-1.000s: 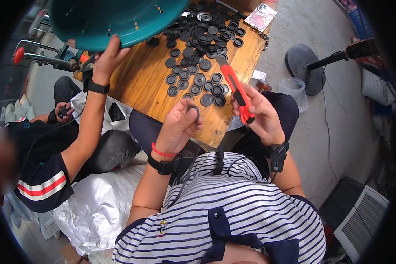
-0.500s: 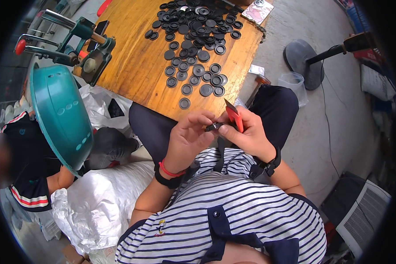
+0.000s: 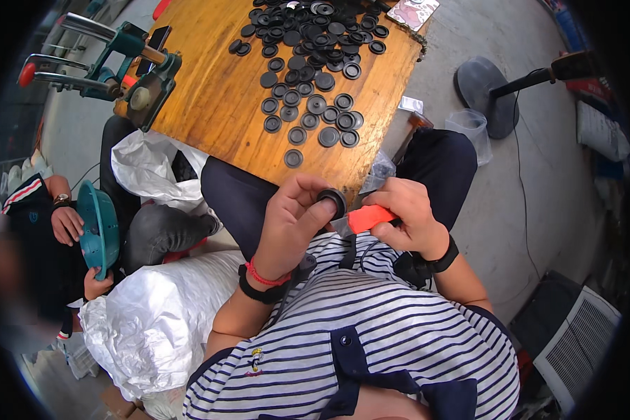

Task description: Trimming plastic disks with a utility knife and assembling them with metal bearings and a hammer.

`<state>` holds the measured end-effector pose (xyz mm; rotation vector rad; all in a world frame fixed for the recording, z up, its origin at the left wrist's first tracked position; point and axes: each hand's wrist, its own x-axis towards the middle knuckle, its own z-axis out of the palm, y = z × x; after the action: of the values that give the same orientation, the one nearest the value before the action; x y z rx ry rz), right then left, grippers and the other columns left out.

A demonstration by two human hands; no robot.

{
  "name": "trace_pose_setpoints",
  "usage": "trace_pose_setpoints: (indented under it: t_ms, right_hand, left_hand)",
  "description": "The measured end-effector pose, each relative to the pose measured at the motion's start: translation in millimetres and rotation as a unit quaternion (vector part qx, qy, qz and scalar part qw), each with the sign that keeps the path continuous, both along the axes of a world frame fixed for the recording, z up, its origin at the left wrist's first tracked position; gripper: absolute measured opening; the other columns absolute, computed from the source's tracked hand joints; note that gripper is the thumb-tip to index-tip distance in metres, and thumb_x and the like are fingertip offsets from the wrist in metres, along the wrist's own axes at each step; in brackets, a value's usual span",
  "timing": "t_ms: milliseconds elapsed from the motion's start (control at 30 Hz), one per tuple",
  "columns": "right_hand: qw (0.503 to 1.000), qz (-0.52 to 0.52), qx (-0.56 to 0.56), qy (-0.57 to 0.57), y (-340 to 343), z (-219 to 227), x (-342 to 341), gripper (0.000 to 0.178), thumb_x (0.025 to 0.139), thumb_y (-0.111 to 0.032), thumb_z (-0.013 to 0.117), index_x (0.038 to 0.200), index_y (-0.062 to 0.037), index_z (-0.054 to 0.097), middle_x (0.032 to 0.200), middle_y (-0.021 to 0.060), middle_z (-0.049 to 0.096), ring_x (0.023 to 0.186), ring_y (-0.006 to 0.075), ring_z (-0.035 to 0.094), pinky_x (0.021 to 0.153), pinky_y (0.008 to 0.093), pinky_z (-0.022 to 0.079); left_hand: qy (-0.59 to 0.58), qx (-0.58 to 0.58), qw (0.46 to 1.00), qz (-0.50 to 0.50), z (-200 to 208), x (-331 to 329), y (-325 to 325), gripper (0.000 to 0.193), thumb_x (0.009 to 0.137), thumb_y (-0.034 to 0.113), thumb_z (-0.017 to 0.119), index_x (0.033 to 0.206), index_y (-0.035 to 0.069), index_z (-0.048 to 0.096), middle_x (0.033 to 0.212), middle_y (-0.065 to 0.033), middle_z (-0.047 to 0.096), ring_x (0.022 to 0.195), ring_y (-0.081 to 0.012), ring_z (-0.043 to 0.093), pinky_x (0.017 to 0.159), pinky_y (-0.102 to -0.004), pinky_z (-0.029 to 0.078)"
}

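Observation:
Close to the table's near edge, my left hand (image 3: 292, 220) pinches a round black rubber cap (image 3: 334, 199) between thumb and fingers, its ringed face tilted toward the right. Beside it, my right hand (image 3: 411, 213) is closed around the orange-red handle of a small knife (image 3: 371, 218). The knife's short blade points left, just below the cap, and looks apart from it. Many similar black caps (image 3: 316, 105) lie loose on the wooden table (image 3: 217, 119), heaped at the far end and scattered singly nearer to me.
A green hand press (image 3: 143, 94) stands at the table's left corner. On the left, a seated person holds a teal basin (image 3: 99, 227). White sacks (image 3: 157, 329) lie beside me. A phone (image 3: 413, 12) rests at the far right corner; a stand with a round base (image 3: 486, 94) is on the floor.
My hands have drawn slightly apart, and the knife has turned from pointing up to pointing left. The cap's face now shows. The other person's basin has moved down and away from the press.

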<state>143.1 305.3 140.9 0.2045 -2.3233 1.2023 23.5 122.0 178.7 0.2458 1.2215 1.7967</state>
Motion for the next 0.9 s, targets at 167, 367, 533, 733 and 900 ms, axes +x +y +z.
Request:
trace_pose_setpoints:
  t_ms: [167, 367, 533, 733, 900]
  right_hand:
    - [0.998, -0.039, 0.035, 0.023, -1, -1, 1, 0.036, 0.079, -0.037, 0.071, 0.091, -0.0040, 0.065, 0.066, 0.0059, 0.049, 0.054, 0.0227, 0.051, 0.049, 0.0333, 0.040]
    - [0.997, -0.051, 0.052, 0.033, -2, -1, 3, 0.036, 0.079, -0.038, 0.071, 0.091, -0.0040, 0.065, 0.067, 0.0058, 0.051, 0.054, 0.0226, 0.052, 0.049, 0.0329, 0.040]
    - [0.993, -0.108, 0.054, 0.001, -4, -10, 8, 0.036, 0.081, -0.037, 0.071, 0.092, -0.0029, 0.065, 0.067, 0.0070, 0.052, 0.055, 0.0227, 0.054, 0.050, 0.0326, 0.042]
    - [0.989, -0.111, -0.088, -0.047, 8, -19, 16, 0.030, 0.085, -0.031, 0.067, 0.090, -0.0017, 0.062, 0.069, 0.0084, 0.054, 0.055, 0.0226, 0.053, 0.050, 0.0322, 0.041]
    - [0.999, -0.002, 0.022, 0.031, 4, -9, 10, 0.034, 0.078, -0.035, 0.071, 0.088, -0.0034, 0.062, 0.069, 0.0064, 0.052, 0.053, 0.0238, 0.053, 0.049, 0.0333, 0.041]
  left_hand:
    - [0.009, -0.015, 1.000, -0.006, 1, 0, 2, 0.019, 0.091, 0.002, 0.058, 0.110, 0.000, 0.053, 0.092, -0.0062, 0.064, 0.075, -0.0066, 0.059, 0.062, -0.0200, 0.050]
    - [0.017, -0.027, 0.999, -0.006, 7, 0, 3, 0.015, 0.091, 0.002, 0.058, 0.104, -0.001, 0.055, 0.086, -0.0051, 0.064, 0.067, -0.0057, 0.058, 0.059, -0.0191, 0.049]
    - [-0.017, -0.029, 0.999, -0.036, 9, -2, 0, 0.016, 0.089, 0.004, 0.062, 0.103, -0.001, 0.056, 0.083, -0.0045, 0.064, 0.066, -0.0049, 0.058, 0.058, -0.0182, 0.048]
    - [0.004, -0.056, 0.996, -0.065, 16, -2, -1, 0.014, 0.088, 0.003, 0.062, 0.101, -0.001, 0.058, 0.083, -0.0036, 0.065, 0.066, -0.0035, 0.057, 0.057, -0.0176, 0.047]
    - [0.005, -0.063, 0.997, -0.052, 14, -5, -2, 0.015, 0.088, 0.002, 0.061, 0.103, 0.000, 0.057, 0.085, -0.0038, 0.065, 0.065, -0.0031, 0.056, 0.056, -0.0175, 0.047]
